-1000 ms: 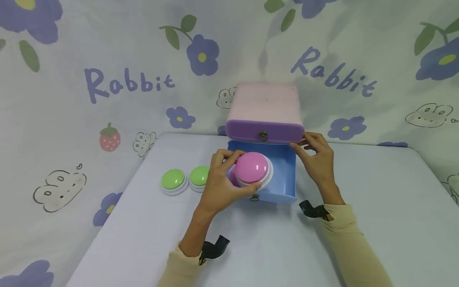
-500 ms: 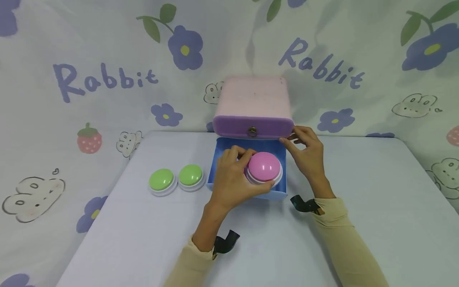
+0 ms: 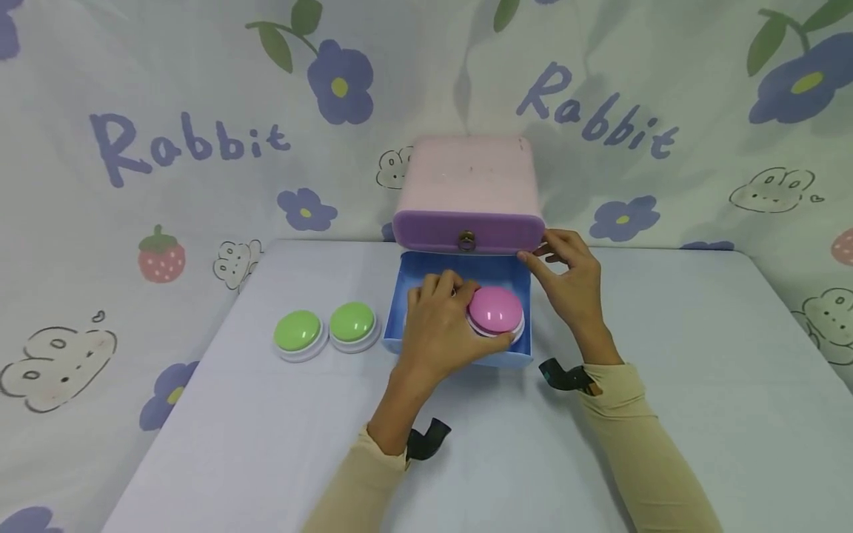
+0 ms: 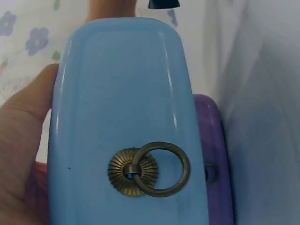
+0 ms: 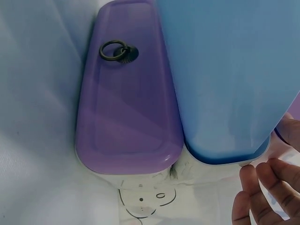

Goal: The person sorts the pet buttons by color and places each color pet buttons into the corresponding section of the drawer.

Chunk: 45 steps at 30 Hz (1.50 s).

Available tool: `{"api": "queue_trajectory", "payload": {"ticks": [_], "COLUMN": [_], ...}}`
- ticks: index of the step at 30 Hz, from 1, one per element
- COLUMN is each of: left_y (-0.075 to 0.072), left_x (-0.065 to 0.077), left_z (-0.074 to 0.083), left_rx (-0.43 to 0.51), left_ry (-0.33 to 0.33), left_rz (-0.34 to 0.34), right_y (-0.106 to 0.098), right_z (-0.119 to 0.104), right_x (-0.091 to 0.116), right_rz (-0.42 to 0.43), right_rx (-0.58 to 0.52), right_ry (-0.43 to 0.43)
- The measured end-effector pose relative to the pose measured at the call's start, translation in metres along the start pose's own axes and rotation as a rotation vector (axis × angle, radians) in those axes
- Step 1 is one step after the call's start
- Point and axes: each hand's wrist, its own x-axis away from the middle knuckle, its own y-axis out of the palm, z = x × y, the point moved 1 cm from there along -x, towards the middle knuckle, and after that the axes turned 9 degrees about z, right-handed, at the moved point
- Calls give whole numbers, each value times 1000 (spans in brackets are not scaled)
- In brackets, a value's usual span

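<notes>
My left hand (image 3: 443, 326) grips a pink dome push button (image 3: 496, 309) on a white base, thumb at its near side and fingers behind. The button is inside the pulled-out blue drawer (image 3: 413, 274), toward its right side. In the left wrist view the blue drawer front (image 4: 122, 84) with its brass ring pull (image 4: 161, 190) covers most of the hand and hides the button. My right hand (image 3: 573, 281) pinches the front right corner of the pink drawer cabinet (image 3: 469, 174), its thumb by the drawer rim and its fingertips (image 5: 248, 173) against the cabinet's side.
Two green dome buttons, one left (image 3: 297, 331) and one nearer (image 3: 353, 323), stand on the white table (image 3: 266, 444) left of the drawer. A purple drawer (image 3: 433, 229) is shut above the blue one; another purple drawer (image 5: 131, 108) lies below. A printed cloth hangs behind.
My left hand has carried the pink button rightward and lower into the blue drawer. The right hand keeps its place at the cabinet corner. The head view has turned slightly rightward.
</notes>
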Motion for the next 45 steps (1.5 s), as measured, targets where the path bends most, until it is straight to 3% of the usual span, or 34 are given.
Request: {"api": "queue_trajectory", "payload": {"ticks": [6,11,15,21,25,32,38,41,45], "left_y": [1,-1,-6,-24,-35,-40,-35,-26,-7], "left_x": [-4,-4,-2,15,30,51,74,90,106], "left_z": [5,6,5,3,2,-9,-29,-34,-36], "left_rx": [-53,-62,-6,306,441,539,600,616,588], "left_ry": [-51,-62,-41,9,10,-11,-77,-119,-199], "left_rz": [-124,-170,-99,133,231,286,406,406,337], "right_y": [-3,-2,0,1,0,-2,-5,-4,-2], "right_z": [0,-1,-1,-3,-3,0,-1,-2,-2], "right_x": [-1,0,0,-1,-2,1,3,1,1], "right_rz": [-1,0,-1,-8,-4,0,5,-4,-5], "right_rx": [6,-14,-24,-14,-6,18,25,17,19], "right_ry": [-7,10,11,8,7,25,32,27,31]}}
